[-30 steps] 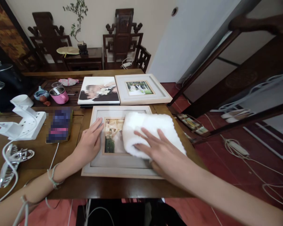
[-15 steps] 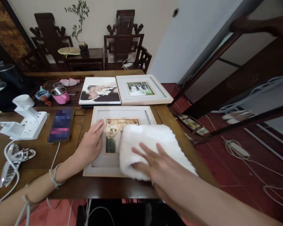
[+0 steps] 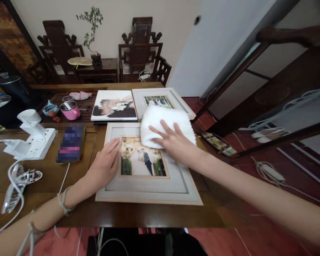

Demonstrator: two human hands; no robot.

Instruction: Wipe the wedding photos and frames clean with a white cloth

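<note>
A picture frame (image 3: pixel 149 196) with a pale wooden border, a white mat and a photo of a couple lies flat near the table's front edge. My left hand (image 3: pixel 106 161) rests on its left side, fingers stretched out flat. Over the frame's upper right part, my right hand (image 3: pixel 173 140) presses a folded white fluffy towel (image 3: pixel 166 119) with spread fingers, the thumb hidden. The towel covers that corner of the frame and overlaps the lower edge of a second picture frame (image 3: pixel 180 106) behind it.
Left of that second frame lies a photo panel (image 3: pixel 114 115). Further left are a phone (image 3: pixel 70 144), a white power strip (image 3: pixel 38 145), a silver hair claw (image 3: pixel 20 185), a pink cup (image 3: pixel 70 111) and a black kettle (image 3: pixel 12 89). White cables cross the table's left side.
My right hand has slid the towel away from me, from the frame's lower right to its upper right, uncovering the photo. My left hand stays on the left side.
</note>
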